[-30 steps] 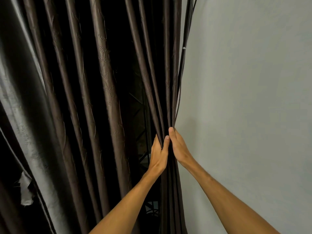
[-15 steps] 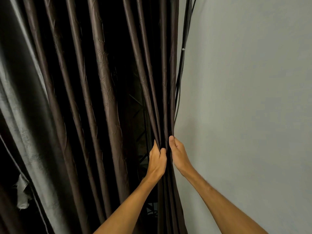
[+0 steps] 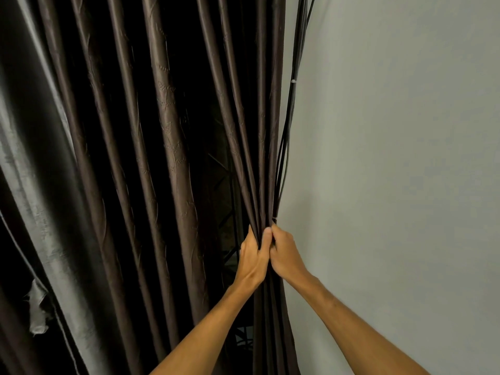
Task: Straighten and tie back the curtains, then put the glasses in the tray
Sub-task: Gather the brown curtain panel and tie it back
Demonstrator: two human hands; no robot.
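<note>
A: Which way does the curtain point(image 3: 167, 131) run?

B: Its long axis is close to vertical. The folds hang from the top of the view and lean in toward the lower right. There they bunch into a narrow bundle just beside the wall point(image 3: 392, 158). Below the bundle the cloth drops straight down out of view.

A: What is the cloth like?

B: It is dark brown with a slight sheen, and a faint pattern of leafy sprigs runs along the raised folds. The pleats are long rounded ridges with deep black shadow between them. At the far left hangs a paler grey fabric point(image 3: 40, 185), smoother and shinier, with a loose flap point(image 3: 38, 307) low down.

A: And the person's hands?

B: Both grip the gathered bundle. The left hand point(image 3: 253, 262) is on the bundle's left side, with its fingers going behind the folds and its thumb pressed up the front. The right hand point(image 3: 285, 255) is on the wall side, curled round the cloth, with its thumb lying next to the left thumb. The two hands touch each other.

A: Anything else near them?

B: Thin black cables point(image 3: 293, 104) run down between the curtain's edge and the wall, bound high up by a small white tie point(image 3: 293, 81). A gap between the folds, left of the hands, shows dark metal struts point(image 3: 227, 185) behind.
</note>
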